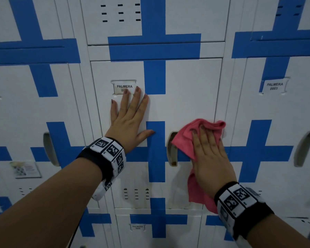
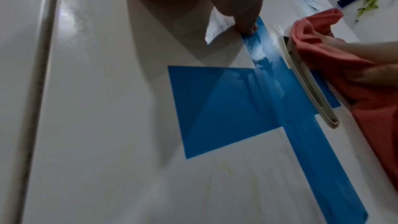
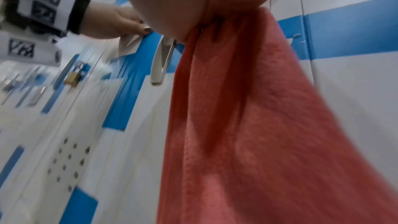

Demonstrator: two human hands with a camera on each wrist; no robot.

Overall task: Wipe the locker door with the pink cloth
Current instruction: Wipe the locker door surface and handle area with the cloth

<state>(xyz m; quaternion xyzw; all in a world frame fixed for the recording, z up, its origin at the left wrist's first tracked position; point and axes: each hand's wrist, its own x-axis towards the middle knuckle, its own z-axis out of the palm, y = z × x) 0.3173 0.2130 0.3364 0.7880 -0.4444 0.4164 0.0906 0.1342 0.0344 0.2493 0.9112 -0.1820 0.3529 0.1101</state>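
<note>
I see my left hand [image 1: 128, 120] laid flat against the white metal locker door with blue cross-shaped tape markings [image 1: 190, 90], its fingers [image 1: 136, 99] straight and slightly spread; two fingertips overlap the lower edge of the small white name label reading PALMERA [image 1: 124, 86], and the thumb reaches out to the vertical blue stripe. My right hand [image 1: 208, 149] presses the crumpled pink microfibre cloth [image 1: 186, 138] flat against the same door, fingers [image 1: 207, 136] straight and close together on top of the fabric, not pinching it. The cloth sits at the right side of the door, bunched above my fingertips near the door's right edge, its left corner covering part of the recessed oval pull handle [image 1: 172, 153], and a loose tail hangs down below my palm toward my wrist. In the right wrist view that tail [image 3: 247, 125] drapes straight down from under the palm, and a brass padlock [image 3: 72, 77] hangs on a locker farther left. Both wrists carry black bands with black-and-white square marker tags [image 1: 111, 153]
</note>
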